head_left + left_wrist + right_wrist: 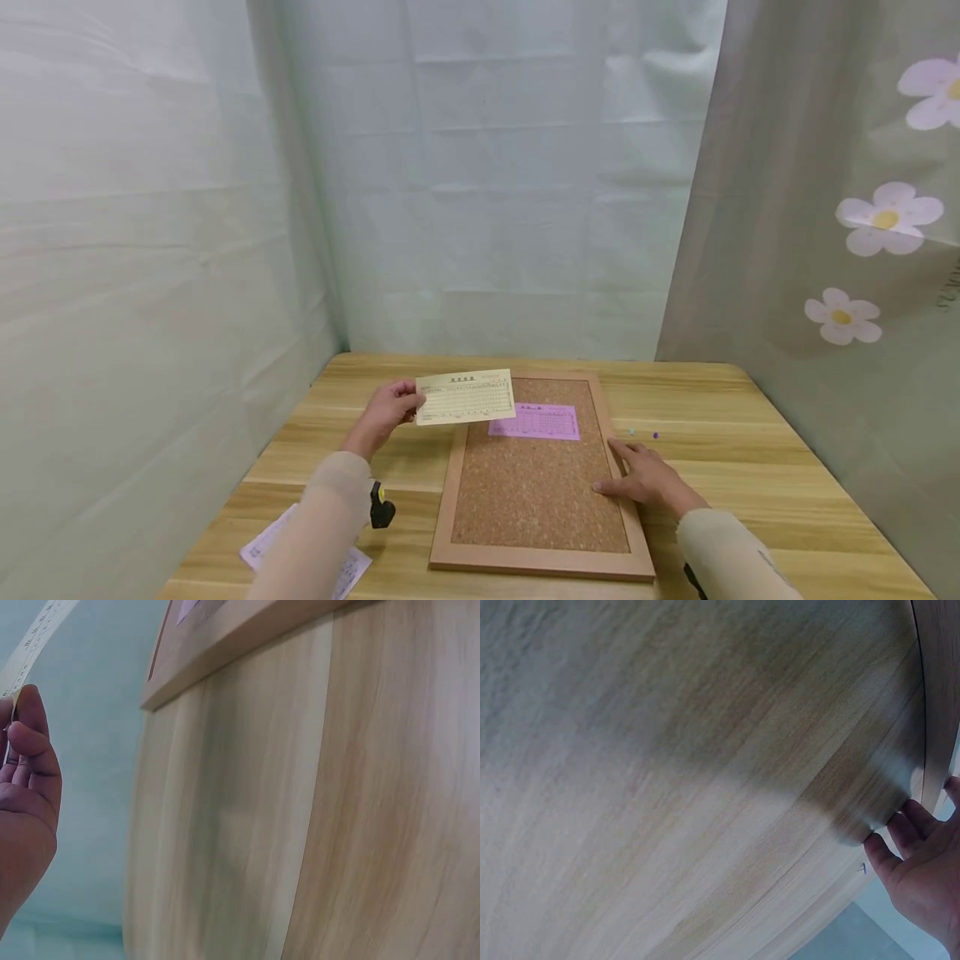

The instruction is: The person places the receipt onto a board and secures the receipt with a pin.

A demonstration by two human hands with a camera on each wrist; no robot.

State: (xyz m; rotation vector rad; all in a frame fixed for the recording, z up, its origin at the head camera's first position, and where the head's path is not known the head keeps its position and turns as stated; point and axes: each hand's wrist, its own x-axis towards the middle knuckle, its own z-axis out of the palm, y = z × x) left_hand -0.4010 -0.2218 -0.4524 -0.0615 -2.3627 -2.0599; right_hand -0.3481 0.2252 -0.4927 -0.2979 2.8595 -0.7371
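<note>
We saw the left hand (392, 407) pinching a pale yellow printed form (467, 398) by its left edge, between thumb and fingers. The form was held up with its ruled table facing us, and from the head camera it covered the upper left part of a framed cork board (536, 508) and the left end of a purple printed form (551, 423). In the left wrist view we saw the same yellow form almost edge-on, clear of the tabletop.

The right hand (648, 479) rested at the right side of the board, its fingers spread and fairly straight: the thumb reached over the wooden frame (540, 560) to the cork's edge, while the other fingers lay along the frame's outer side. We saw it pinching nothing.

The purple form lay on the upper part of the cork. Just beyond the right hand, beside the board, we saw a tiny teal pin (632, 432) and a purple pin (656, 435) on the wood-grain table (750, 467). Printed purple-white slips (352, 571) lay at the near left, partly hidden by the left sleeve (315, 525). Around the table hung pale curtains (502, 183), the right one printed with white flowers (888, 219).
</note>
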